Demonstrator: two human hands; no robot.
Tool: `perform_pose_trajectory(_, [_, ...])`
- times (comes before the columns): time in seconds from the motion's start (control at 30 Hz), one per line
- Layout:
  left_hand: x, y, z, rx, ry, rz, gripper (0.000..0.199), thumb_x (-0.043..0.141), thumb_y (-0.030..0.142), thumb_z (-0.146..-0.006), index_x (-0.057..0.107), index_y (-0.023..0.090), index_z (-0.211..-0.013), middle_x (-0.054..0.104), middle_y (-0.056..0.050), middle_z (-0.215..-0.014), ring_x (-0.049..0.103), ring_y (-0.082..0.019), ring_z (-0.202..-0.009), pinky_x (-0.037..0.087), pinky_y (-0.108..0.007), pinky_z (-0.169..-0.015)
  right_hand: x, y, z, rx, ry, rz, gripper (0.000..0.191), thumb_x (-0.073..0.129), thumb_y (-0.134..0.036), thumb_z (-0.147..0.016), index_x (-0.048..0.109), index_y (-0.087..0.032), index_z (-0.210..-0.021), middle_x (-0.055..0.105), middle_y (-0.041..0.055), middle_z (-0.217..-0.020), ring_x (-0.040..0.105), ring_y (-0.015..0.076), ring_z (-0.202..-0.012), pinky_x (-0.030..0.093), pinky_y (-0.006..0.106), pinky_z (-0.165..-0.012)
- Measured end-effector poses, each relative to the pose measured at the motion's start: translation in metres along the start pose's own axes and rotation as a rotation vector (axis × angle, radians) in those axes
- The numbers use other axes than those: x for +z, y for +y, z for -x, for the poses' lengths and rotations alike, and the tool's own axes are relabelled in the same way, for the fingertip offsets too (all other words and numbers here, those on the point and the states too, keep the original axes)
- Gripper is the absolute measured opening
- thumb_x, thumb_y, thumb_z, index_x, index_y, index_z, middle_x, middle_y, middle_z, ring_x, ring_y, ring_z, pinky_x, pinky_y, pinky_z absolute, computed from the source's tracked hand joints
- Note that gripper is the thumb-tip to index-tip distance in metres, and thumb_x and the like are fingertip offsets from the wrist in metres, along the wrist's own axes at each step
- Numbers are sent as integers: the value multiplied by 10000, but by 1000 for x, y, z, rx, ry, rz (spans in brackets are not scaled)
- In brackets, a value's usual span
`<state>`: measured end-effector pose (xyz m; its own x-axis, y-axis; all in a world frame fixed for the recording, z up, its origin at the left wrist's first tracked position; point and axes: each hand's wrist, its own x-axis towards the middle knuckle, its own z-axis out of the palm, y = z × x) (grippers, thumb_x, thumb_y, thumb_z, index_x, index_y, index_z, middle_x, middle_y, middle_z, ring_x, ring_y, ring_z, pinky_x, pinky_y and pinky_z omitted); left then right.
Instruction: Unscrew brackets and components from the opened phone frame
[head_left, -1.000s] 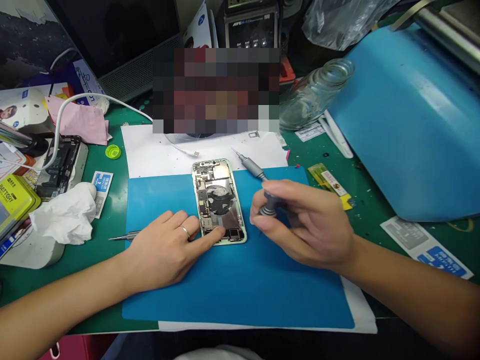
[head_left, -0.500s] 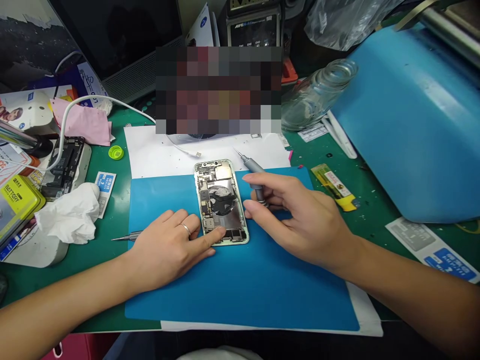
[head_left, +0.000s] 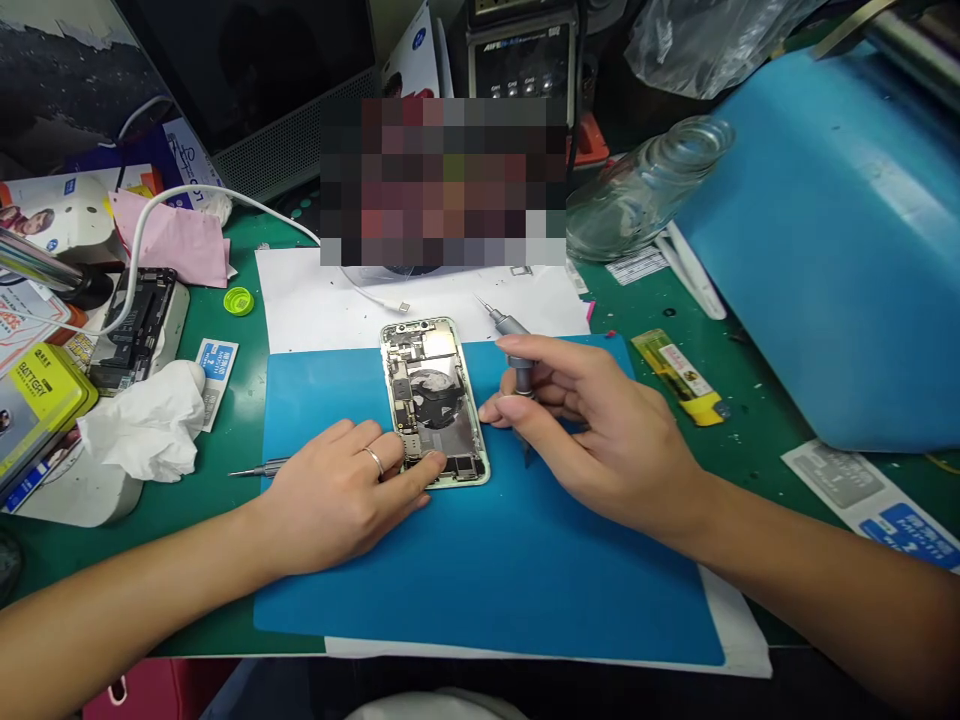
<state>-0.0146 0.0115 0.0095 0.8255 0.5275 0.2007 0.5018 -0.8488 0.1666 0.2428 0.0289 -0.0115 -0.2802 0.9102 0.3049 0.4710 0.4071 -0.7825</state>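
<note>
**Phone (head_left: 454, 425) steadied, driver (head_left: 523, 376) poised**

Nearest me, the mat (head_left: 480, 585) probably protects the phone lying open across its far edge. My left hand (head_left: 337, 490) rests a forefinger on it, seemingly against sliding; whether the curled fingers grip, I can't tell. My right hand (head_left: 600, 425) pinches the driver tip-down alongside, suiting a twist. Beyond lies paper (head_left: 300, 300).

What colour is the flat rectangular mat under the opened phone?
The flat rectangular mat is blue; see head view.

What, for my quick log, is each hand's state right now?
Left hand: touching the phone; can't tell whether it holds anything underneath.
Right hand: closed on a screwdriver.
</note>
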Motion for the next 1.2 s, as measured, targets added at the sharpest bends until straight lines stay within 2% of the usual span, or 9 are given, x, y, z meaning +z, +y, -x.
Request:
perform_pose_trajectory(0.27, [1,1,1,-37,22,-2,264,562,280,-1016,617,173,-1251,585,-19,-821,477,-187,-722,348,-328,-622,1,-1,-2,-10,-17,-49,421,558,-232,-982,485,-283,-1393,689,24,-983,743,145,-841,651,248,-748])
perform_pose_trajectory(0.4, [1,1,2,-47,23,0,257,554,286,-1022,622,179,-1246,590,-18,-815,477,-185,-717,343,-326,-620,0,-1,-3,-69,-1,-5,448,572,-203,-972,485,-281,-1404,690,23,-977,731,142,-829,641,247,-734])
perform_pose_trajectory(0.53, [2,1,0,-50,34,3,249,541,292,-1029,631,180,-1232,592,-19,-810,474,-181,-707,338,-320,-618,-3,-2,-2,-173,74,98,503,632,-143,-919,531,-292,-1389,704,12,-945,687,137,-729,620,267,-668])
perform_pose_trajectory(0.67, [1,-1,-1,-49,37,0,251,534,281,-1032,628,176,-1239,589,-20,-806,470,-180,-702,342,-320,-620,-8,-6,-2,-238,174,-1,583,672,-99,-875,543,-331,-1395,724,10,-929,711,156,-722,632,274,-584])
perform_pose_trajectory(0.77, [0,-1,0,-31,24,12,253,541,269,-1027,619,162,-1242,588,-19,-811,475,-181,-711,347,-323,-620,-11,-11,-6,-321,180,-53,653,665,-47,-856,524,-366,-1408,748,3,-887,745,181,-747,633,273,-520])
perform_pose_trajectory(0.87, [0,-2,0,0,10,15,265,555,265,-1019,610,143,-1248,590,-20,-817,477,-182,-715,352,-328,-612,-11,-13,-9,-391,159,-60,617,680,-12,-828,563,-329,-1344,774,10,-895,773,212,-809,665,307,-574])
perform_pose_trajectory(1.03, [0,-3,-1,16,14,16,279,561,245,-1011,596,123,-1260,596,-26,-830,487,-185,-725,364,-337,-604,-8,-9,-12,-393,125,-50,437,706,-45,-822,601,-275,-1179,781,18,-926,782,217,-840,696,355,-693])
perform_pose_trajectory(1.2, [0,-2,1,40,40,49,304,574,211,-995,574,104,-1280,597,-21,-820,490,-178,-718,357,-341,-581,-10,-5,-9,-414,64,-5,555,697,-50,-821,548,-324,-1280,780,22,-989,779,215,-881,698,371,-746])
